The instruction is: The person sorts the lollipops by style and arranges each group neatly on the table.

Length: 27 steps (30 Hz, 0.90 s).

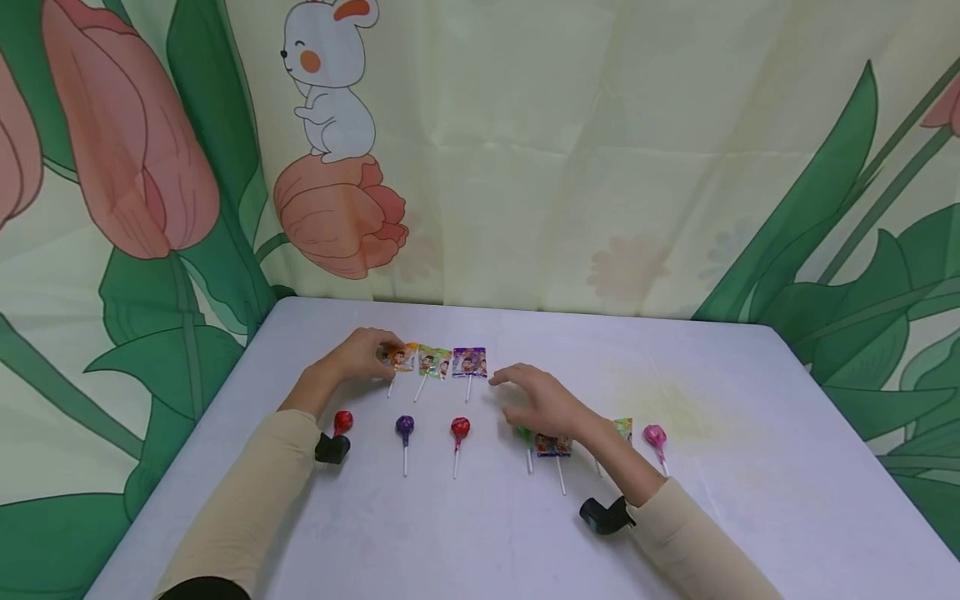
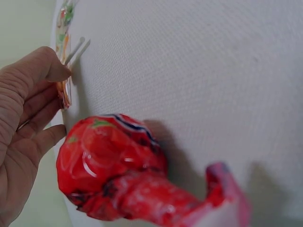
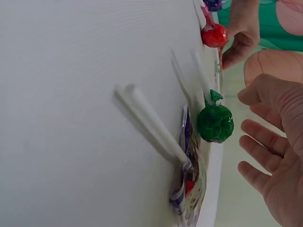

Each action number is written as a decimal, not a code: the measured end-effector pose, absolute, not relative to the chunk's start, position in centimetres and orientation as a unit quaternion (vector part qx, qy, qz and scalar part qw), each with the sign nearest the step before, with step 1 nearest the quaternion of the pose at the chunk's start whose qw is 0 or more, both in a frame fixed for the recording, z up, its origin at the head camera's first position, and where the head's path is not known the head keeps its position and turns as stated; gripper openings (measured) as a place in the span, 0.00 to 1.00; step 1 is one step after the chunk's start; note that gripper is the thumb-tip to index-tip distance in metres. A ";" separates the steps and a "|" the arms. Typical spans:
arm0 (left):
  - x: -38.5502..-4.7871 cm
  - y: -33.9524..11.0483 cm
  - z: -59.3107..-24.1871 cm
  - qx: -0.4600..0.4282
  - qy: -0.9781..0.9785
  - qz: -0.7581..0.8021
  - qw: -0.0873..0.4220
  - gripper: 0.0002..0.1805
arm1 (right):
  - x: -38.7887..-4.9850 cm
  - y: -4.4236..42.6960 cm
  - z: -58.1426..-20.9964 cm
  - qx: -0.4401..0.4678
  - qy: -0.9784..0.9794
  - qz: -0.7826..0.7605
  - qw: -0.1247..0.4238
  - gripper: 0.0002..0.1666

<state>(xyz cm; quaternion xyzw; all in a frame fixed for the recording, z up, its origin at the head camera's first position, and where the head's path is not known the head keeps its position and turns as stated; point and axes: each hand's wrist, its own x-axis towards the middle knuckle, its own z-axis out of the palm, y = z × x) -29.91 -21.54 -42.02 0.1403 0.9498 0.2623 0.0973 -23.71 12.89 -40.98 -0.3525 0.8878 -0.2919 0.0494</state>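
At the left of the far row, my left hand [image 1: 363, 354] pinches an orange flat-wrapped lollipop [image 1: 406, 358] by its edge, between thumb and fingers. Beside it lie a green flat-wrapped lollipop [image 1: 434, 362] and a purple one [image 1: 469, 362]. My right hand [image 1: 543, 402] hovers with its fingers loosely bent and nothing in them, to the right of the purple packet. Below that hand are a round green lollipop [image 3: 215, 123] and a dark flat-wrapped lollipop [image 1: 553, 447], both partly covered by it in the head view.
Nearer on the white table [image 1: 480, 542] lie round lollipops: a red one [image 1: 342, 422] by the left wrist, a purple one [image 1: 405, 427], another red one [image 1: 460, 428] and a pink one [image 1: 655, 436]. A green-yellow packet [image 1: 623, 428] is partly behind the right forearm. A printed curtain [image 1: 525, 167] hangs behind.
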 end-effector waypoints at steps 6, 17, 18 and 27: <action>-29.8 -21.6 -41.9 0.138 0.950 0.261 0.098 0.30 | -22.6 13.9 -41.0 -0.339 0.889 -0.304 0.053 0.25; -29.6 -21.5 -41.9 0.136 0.951 0.261 0.099 0.30 | -20.7 16.6 -41.1 -0.342 0.880 -0.326 0.041 0.26; -29.6 -21.5 -41.9 0.137 0.950 0.261 0.099 0.30 | -20.6 16.9 -41.1 -0.341 0.880 -0.328 0.042 0.26; -29.5 -21.5 -41.9 0.138 0.949 0.267 0.098 0.29 | -19.3 19.1 -41.4 -0.338 0.890 -0.300 0.056 0.31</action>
